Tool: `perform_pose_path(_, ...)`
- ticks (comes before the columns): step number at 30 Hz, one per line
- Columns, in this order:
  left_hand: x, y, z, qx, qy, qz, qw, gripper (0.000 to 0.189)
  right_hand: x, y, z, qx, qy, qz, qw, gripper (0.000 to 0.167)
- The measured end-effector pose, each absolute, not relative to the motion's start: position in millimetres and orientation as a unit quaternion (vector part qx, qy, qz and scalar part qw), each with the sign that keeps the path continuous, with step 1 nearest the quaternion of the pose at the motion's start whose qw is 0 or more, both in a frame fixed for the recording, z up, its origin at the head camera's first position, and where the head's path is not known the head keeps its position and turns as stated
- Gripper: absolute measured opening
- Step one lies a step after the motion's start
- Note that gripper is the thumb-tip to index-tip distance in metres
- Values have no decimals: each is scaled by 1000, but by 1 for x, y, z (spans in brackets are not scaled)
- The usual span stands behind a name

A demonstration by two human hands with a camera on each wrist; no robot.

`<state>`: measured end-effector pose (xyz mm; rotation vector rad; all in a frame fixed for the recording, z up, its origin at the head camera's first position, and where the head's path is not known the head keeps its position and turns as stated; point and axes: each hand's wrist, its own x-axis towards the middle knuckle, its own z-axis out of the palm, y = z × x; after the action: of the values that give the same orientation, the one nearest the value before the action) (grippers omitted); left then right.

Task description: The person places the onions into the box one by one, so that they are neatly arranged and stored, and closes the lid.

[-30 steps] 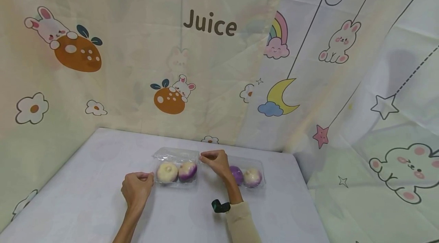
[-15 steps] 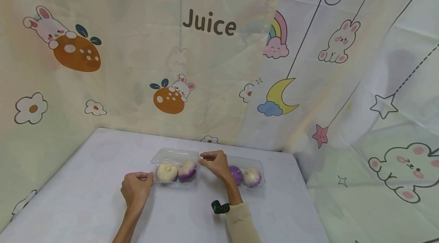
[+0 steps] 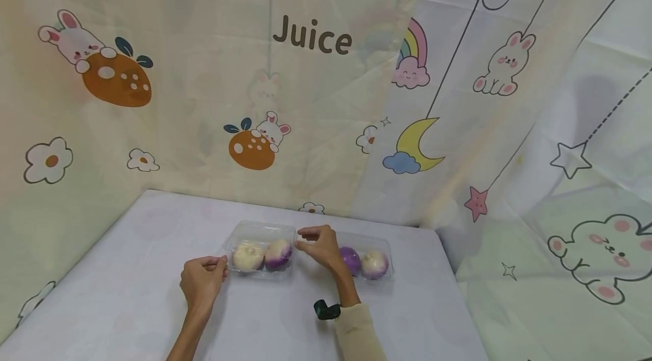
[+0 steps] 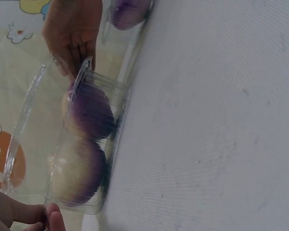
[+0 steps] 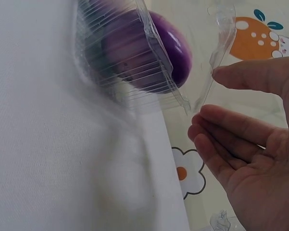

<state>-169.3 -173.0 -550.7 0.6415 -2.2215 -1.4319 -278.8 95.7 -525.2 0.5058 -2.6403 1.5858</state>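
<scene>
A clear plastic clamshell box (image 3: 261, 276) stands on the white table, holding two purple-and-white turnips (image 3: 278, 254). Its lid (image 4: 24, 115) slants over them, raised at an angle from the base. My left hand (image 3: 202, 282) pinches the box's left edge between thumb and finger. At the opposite end is my right hand (image 3: 320, 245). Its thumb (image 5: 245, 74) touches the lid's edge, and its relaxed fingertips (image 5: 209, 113) lie close to where lid and base come together. Thumb and fingers stand apart.
A second clear clamshell box (image 3: 386, 243) with two turnips (image 3: 374, 264) sits to the right, partly behind my right wrist. A dark green angular object (image 3: 326, 310) is beside that wrist. Printed curtains (image 3: 316, 123) hang behind the table (image 3: 275, 327).
The lid has come down from a steeper tilt and now slants over the turnips. My right thumb and fingers have spread apart; my left hand has stayed at its edge.
</scene>
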Motion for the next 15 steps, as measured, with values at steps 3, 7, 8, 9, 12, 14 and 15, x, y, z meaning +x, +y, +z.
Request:
perform_pose_path(3, -168, -175, -551, 224, -795, -526, 204, 25, -278, 95, -526, 161, -848, 504, 12, 32)
perform_pose_path(7, -167, -177, -551, 224, -777, -558, 186, 38, -278, 95, -526, 163, -852, 497, 17, 32)
perform_pose_path(8, -166, -178, -551, 227, -773, -565, 179, 42, -278, 95, -526, 164, -852, 497, 18, 32)
perform_pose_path(9, -166, -178, -550, 228, -769, -572, 172, 47, -278, 95, -527, 164, -852, 496, 18, 32)
perform_pose_path(12, -165, -179, -549, 234, -761, -585, 152, 63, -277, 95, -526, 164, -854, 494, 19, 33)
perform_pose_path(14, -165, -180, -548, 239, -760, -587, 140, 73, -277, 94, -526, 164, -854, 493, 18, 33)
perform_pose_path(15, -165, -180, -548, 240, -760, -589, 136, 77, -276, 94, -526, 164, -855, 492, 18, 33)
